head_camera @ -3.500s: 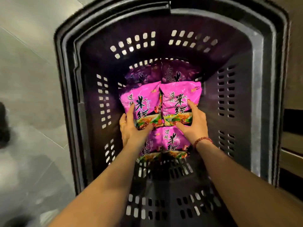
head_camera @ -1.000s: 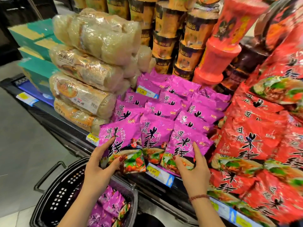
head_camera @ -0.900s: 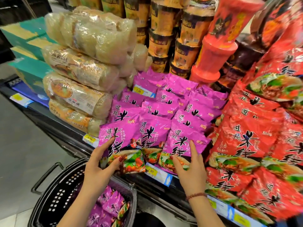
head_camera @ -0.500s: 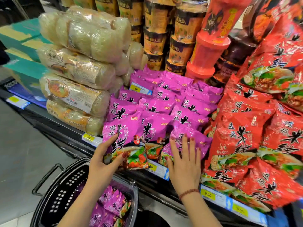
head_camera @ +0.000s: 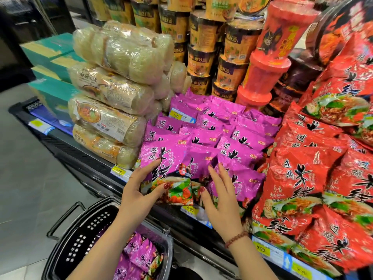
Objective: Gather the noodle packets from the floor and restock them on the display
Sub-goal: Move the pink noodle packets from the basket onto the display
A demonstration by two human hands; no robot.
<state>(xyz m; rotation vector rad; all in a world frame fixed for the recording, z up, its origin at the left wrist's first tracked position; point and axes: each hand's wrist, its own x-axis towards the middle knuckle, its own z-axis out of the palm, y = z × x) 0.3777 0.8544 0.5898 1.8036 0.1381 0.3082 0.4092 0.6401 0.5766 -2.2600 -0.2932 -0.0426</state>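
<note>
Centre frame: left hand (head_camera: pixel 139 191) pinches purple packet (head_camera: pixel 168 168) by lower-left edge, long axis upright; right hand (head_camera: pixel 221 201) flat, fingers straight, on neighbour packet (head_camera: pixel 245 179) just right.

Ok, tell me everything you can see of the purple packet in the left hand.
The purple packet is a glossy plastic pillow pack. It is magenta with bold black characters, a small yellow logo near the top, and a picture of food with greens and red across the bottom. It stands nearly upright at the front left of the purple stack, overlapping the next packet. The left hand holds its lower left edge, thumb on the front.
</note>
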